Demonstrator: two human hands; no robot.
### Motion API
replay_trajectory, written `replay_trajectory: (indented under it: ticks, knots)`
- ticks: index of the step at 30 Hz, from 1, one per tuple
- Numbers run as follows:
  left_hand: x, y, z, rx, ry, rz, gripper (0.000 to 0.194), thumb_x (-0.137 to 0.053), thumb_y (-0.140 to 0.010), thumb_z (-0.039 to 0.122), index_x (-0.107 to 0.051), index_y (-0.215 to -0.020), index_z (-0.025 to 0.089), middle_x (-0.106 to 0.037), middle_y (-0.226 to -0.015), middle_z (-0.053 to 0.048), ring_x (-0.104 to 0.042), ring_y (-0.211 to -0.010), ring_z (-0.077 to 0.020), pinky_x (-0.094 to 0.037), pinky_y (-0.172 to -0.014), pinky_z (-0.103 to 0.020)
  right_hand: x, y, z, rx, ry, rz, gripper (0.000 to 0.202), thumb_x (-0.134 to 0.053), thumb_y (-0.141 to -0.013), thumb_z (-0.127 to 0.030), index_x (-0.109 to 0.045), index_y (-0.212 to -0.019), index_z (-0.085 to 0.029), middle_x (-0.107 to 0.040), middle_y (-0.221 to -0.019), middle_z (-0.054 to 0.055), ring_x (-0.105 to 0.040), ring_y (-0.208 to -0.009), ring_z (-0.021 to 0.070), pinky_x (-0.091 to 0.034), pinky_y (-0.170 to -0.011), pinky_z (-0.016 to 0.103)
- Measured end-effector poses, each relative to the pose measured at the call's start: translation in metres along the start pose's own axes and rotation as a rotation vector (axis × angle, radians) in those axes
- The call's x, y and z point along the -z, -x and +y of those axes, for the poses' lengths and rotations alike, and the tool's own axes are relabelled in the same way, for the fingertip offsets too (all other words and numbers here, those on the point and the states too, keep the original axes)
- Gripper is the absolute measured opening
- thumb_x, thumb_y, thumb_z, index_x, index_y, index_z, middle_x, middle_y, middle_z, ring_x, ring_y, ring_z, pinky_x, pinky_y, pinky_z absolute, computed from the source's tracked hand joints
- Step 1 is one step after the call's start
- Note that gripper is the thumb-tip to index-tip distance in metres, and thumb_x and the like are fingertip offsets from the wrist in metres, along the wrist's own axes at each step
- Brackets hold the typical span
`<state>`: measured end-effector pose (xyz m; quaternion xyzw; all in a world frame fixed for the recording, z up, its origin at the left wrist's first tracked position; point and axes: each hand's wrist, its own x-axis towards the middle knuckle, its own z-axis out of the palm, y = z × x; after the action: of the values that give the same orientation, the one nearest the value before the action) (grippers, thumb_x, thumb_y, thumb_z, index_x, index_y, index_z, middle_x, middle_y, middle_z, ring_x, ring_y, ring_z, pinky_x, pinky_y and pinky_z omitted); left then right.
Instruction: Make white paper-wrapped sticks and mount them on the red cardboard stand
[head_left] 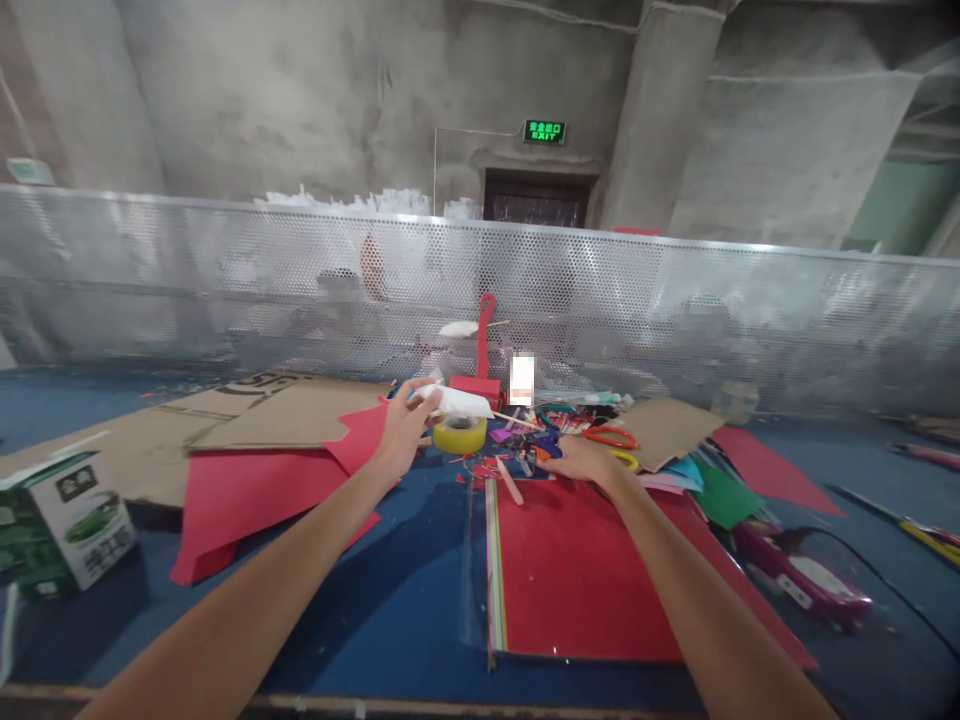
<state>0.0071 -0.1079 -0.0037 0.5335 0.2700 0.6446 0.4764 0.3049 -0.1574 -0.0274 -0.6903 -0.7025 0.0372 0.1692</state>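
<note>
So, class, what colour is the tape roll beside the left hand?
Yellow; the tape roll shows best in the head view.

A green-lit sign [544, 131] on the concrete wall [360, 100] reads "安全出口" above "EXIT", and the green-and-white carton [94, 515] bears "纯牛奶" below a dark label.

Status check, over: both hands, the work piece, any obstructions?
Left hand holds white piece. Right hand at clutter, grip unclear. Tape roll sits between hands, possibly in the way. Over.
</note>
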Motion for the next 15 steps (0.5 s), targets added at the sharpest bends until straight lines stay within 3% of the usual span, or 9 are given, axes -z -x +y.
replay_trajectory:
  ticks: [3, 6, 10, 13, 15]
  knots:
    - [-0.003, 0.003, 0.001, 0.015, -0.040, -0.015, 0.041, -0.078, -0.072, 0.042, -0.062, -0.104, 0.021, -0.068, -0.091, -0.003, -0.067, -0.078, -0.0132, -0.057, -0.067, -0.023, -0.003, 0.004, -0.006, 0.007, 0.013, -0.106, 0.035, -0.073, -0.069, -0.050, -0.058, -0.053, -0.022, -0.055, -0.047, -0.001, -0.055, -0.046, 0.0165, -0.041, -0.051, 0.027]
    - [-0.003, 0.003, -0.002, 0.028, -0.096, -0.038, 0.042, -0.078, -0.072, 0.043, -0.063, -0.105, 0.021, -0.069, -0.090, -0.004, -0.068, -0.079, -0.0155, -0.057, -0.064, -0.023, 0.006, 0.009, -0.009, 0.015, 0.037, -0.162, 0.027, -0.070, -0.075, -0.041, -0.060, -0.059, -0.022, -0.060, -0.052, 0.000, -0.057, -0.049, 0.0177, -0.040, -0.054, 0.028]
    - [-0.004, 0.003, -0.005, 0.003, -0.160, -0.079, 0.042, -0.078, -0.071, 0.044, -0.064, -0.103, 0.020, -0.069, -0.087, -0.005, -0.068, -0.079, -0.0184, -0.057, -0.062, -0.025, 0.027, 0.016, -0.019, -0.012, 0.047, 0.180, 0.011, -0.058, -0.085, -0.028, -0.064, -0.083, -0.020, -0.070, -0.077, 0.007, -0.066, -0.073, 0.0218, -0.039, -0.062, 0.028]
    - [-0.010, 0.007, -0.004, -0.032, -0.243, -0.093, 0.040, -0.077, -0.072, 0.046, -0.064, -0.101, 0.021, -0.069, -0.086, -0.005, -0.068, -0.078, -0.0191, -0.056, -0.059, -0.025, 0.034, 0.023, -0.043, 0.075, -0.087, 0.340, 0.028, -0.056, -0.089, -0.045, -0.062, -0.099, -0.019, -0.071, -0.087, 0.007, -0.066, -0.080, 0.0220, -0.040, -0.067, 0.029]
    - [-0.017, 0.012, -0.004, -0.046, -0.282, -0.105, 0.039, -0.075, -0.074, 0.046, -0.064, -0.101, 0.021, -0.068, -0.084, -0.004, -0.067, -0.076, -0.0192, -0.055, -0.058, -0.026, 0.030, 0.029, -0.064, 0.203, -0.192, 0.350, 0.044, -0.057, -0.087, -0.055, -0.058, -0.113, -0.020, -0.071, -0.098, 0.008, -0.066, -0.087, 0.0213, -0.043, -0.072, 0.029]
